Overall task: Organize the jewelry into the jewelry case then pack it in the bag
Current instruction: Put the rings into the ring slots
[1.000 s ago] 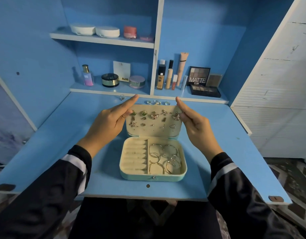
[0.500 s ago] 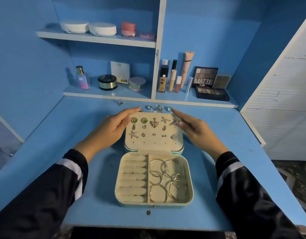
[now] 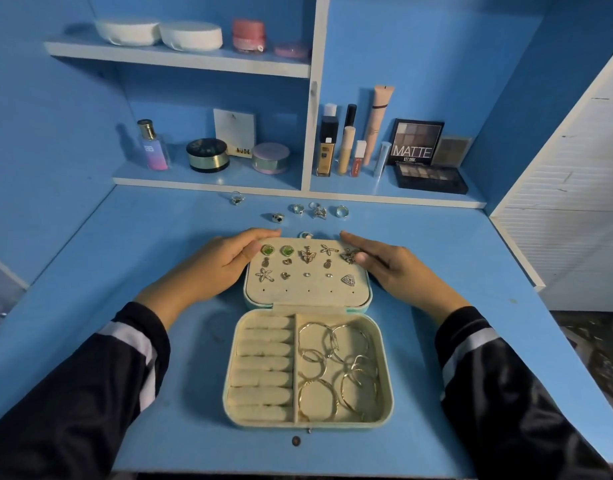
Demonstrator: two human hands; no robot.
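Note:
The mint jewelry case (image 3: pixel 387 375) lies open near the desk's front edge. Its lid (image 3: pixel 308 296) is laid back flat, with several stud earrings (image 3: pixel 307 255) pinned in it. Gold hoops (image 3: pixel 336 362) fill the right compartment, and the ring rolls (image 3: pixel 263 362) on the left are bare. My left hand (image 3: pixel 211 266) holds the lid's far left corner, thumb on the inner face. My right hand (image 3: pixel 397 268) holds the far right corner the same way. Several loose rings (image 3: pixel 319 212) lie on the desk beyond the lid, one (image 3: pixel 305 234) right at its edge. No bag is in view.
Cosmetics stand on the low shelf (image 3: pixel 208 181) behind the rings: a perfume bottle (image 3: pixel 152 147), jars, tubes and eyeshadow palettes (image 3: pixel 429 176). A white cabinet (image 3: pixel 575 202) borders the desk on the right. Blue side walls close in the desk at left.
Both hands have lowered the lid from upright to flat on the desk. The camera has moved closer and tilted down.

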